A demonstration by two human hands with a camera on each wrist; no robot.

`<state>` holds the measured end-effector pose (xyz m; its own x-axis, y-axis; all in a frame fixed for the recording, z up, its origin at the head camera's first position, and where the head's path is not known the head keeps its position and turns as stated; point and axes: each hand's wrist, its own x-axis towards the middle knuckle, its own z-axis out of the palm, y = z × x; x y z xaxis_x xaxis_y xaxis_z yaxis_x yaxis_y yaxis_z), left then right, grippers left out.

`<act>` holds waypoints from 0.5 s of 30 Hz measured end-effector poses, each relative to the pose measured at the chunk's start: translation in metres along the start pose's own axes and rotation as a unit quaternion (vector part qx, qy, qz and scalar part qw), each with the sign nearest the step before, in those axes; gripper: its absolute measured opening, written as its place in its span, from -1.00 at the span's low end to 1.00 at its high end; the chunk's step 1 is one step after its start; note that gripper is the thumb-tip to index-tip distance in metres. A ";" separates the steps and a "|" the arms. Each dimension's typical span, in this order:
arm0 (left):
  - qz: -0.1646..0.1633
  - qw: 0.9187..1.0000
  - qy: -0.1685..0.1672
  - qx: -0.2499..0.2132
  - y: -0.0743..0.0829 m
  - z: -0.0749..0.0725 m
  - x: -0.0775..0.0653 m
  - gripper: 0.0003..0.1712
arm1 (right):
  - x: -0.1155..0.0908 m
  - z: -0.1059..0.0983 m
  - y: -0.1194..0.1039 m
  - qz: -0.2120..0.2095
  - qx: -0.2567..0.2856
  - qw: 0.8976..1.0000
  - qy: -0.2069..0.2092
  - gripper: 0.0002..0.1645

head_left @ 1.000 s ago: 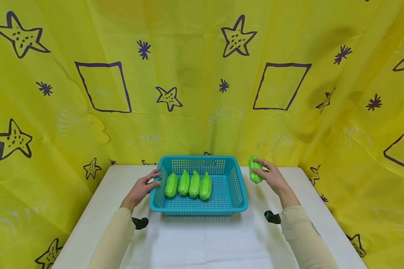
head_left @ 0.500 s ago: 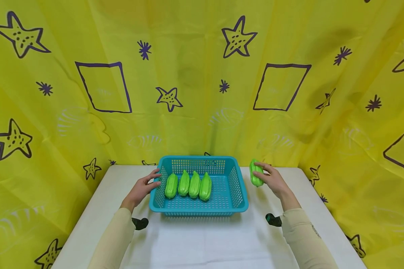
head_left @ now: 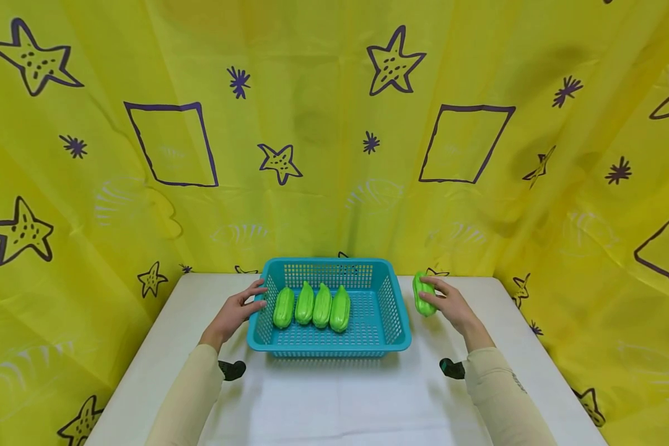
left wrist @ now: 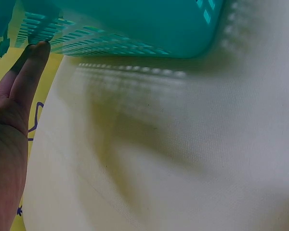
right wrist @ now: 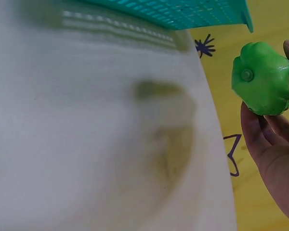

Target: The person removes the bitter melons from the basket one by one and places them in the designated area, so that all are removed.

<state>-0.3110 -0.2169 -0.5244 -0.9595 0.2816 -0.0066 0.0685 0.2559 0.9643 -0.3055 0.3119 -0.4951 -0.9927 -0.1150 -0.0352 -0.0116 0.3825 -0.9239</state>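
Note:
In the head view my right hand [head_left: 450,303] holds a bright green, ribbed toy gourd [head_left: 424,295] above the table, just right of the turquoise basket [head_left: 334,348]. The right wrist view shows the rounded, lobed end of this gourd [right wrist: 265,79] with a small nub, the thumb on one side and fingers on the other. My left hand [head_left: 236,313] rests at the basket's left rim. In the left wrist view its fairly straight fingers [left wrist: 31,72] touch the perforated outer wall. Several matching gourds [head_left: 321,306] lie side by side in the basket's left and middle part.
The basket stands on a white table [head_left: 334,402] near its back edge. Yellow curtains [head_left: 323,204] with dark star drawings hang behind and at both sides. A dark wrist-worn piece sits at each sleeve, left [head_left: 233,370] and right [head_left: 453,368].
My right hand has moved slightly downward in the head view with the gourd in its grip, staying beside the basket. The left hand and the gourds in the basket have kept their places.

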 end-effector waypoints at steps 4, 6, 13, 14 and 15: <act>-0.001 1.000 0.002 -0.003 -0.001 0.000 0.000 -0.34 | 0.001 0.001 0.008 0.002 -0.010 1.000 -0.002 -0.25; 0.001 1.000 0.002 -0.004 -0.002 0.000 0.001 -0.35 | 0.001 0.002 0.012 0.002 -0.011 1.000 -0.003 -0.25; 0.003 1.000 0.001 -0.002 -0.002 0.001 0.001 -0.37 | -0.001 0.009 0.025 0.018 -0.032 0.999 -0.012 -0.26; 0.004 1.000 0.001 -0.002 -0.002 0.001 0.000 -0.37 | -0.001 0.010 0.026 0.021 -0.036 0.999 -0.012 -0.27; 0.004 1.000 0.000 -0.003 -0.001 0.001 0.000 -0.37 | -0.002 0.011 0.027 0.025 -0.039 0.999 -0.013 -0.27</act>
<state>-0.3110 -0.2164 -0.5259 -0.9590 0.2834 0.0021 0.0753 0.2477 0.9659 -0.3029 0.3125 -0.5243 -0.9889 -0.1164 -0.0919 0.0286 0.4581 -0.8884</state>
